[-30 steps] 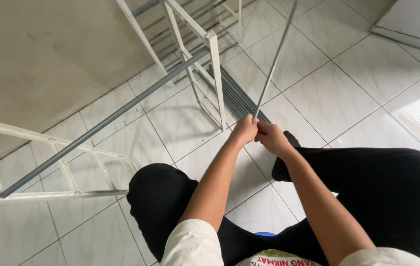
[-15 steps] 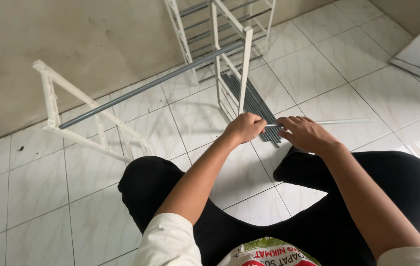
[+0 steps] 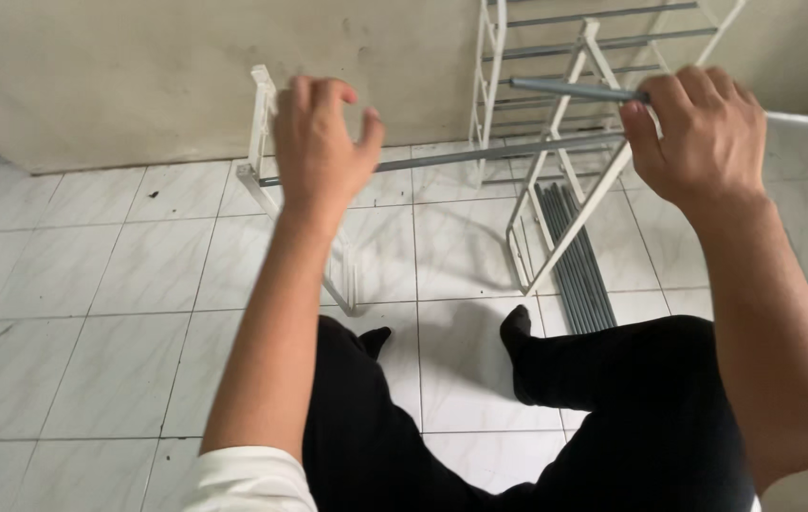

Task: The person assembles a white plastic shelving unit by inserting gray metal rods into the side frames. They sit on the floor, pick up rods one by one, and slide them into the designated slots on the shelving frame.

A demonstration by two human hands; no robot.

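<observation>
My right hand (image 3: 698, 137) is raised at the upper right and grips a thin grey metal rod (image 3: 565, 90) that runs level across the view, its far end passing out past the right edge. My left hand (image 3: 323, 142) is lifted at the upper middle with fingers apart and curled, holding nothing. Beyond it stands a white plastic side frame (image 3: 257, 161) joined by a grey rod (image 3: 480, 154) to a second white frame (image 3: 570, 204). I sit on the floor with legs in black trousers (image 3: 632, 408) spread.
A bundle of several grey rods (image 3: 575, 261) lies on the white tiled floor (image 3: 91, 303) by the right frame. Behind it a partly built white rack with grey rungs (image 3: 556, 47) stands against the beige wall (image 3: 138, 66).
Both hands rose from near the floor. My left hand let go of the rod and opened. My right hand now holds the rod alone, lifted level. The view tilted up toward the wall.
</observation>
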